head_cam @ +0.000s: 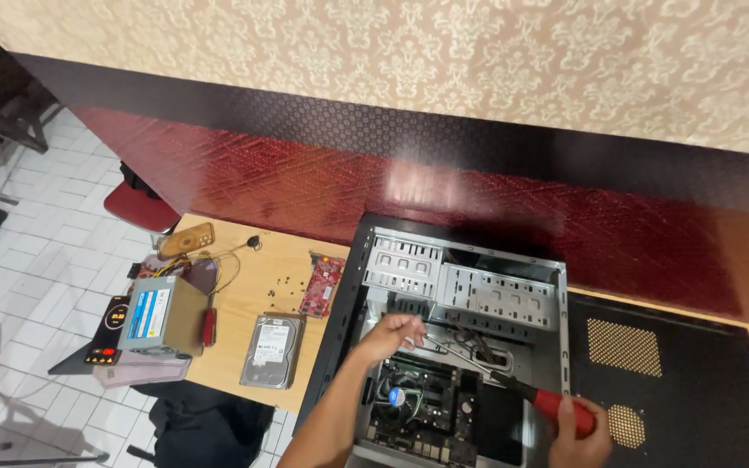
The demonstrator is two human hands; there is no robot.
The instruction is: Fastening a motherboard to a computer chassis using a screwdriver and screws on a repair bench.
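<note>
**Screwdriver tip loose among cables in open computer case**

Screwdriver [541, 399], red-handled, clamped in right hand [579, 433] at lower right, tip aimed into open computer case [461, 286] at centre. Left hand [390, 334], fingers curled, seemingly pinching cables [465, 347] above motherboard [418, 407]. Risks: slipped tip gouging motherboard, snagged cables, dropped screw lost below.
</note>
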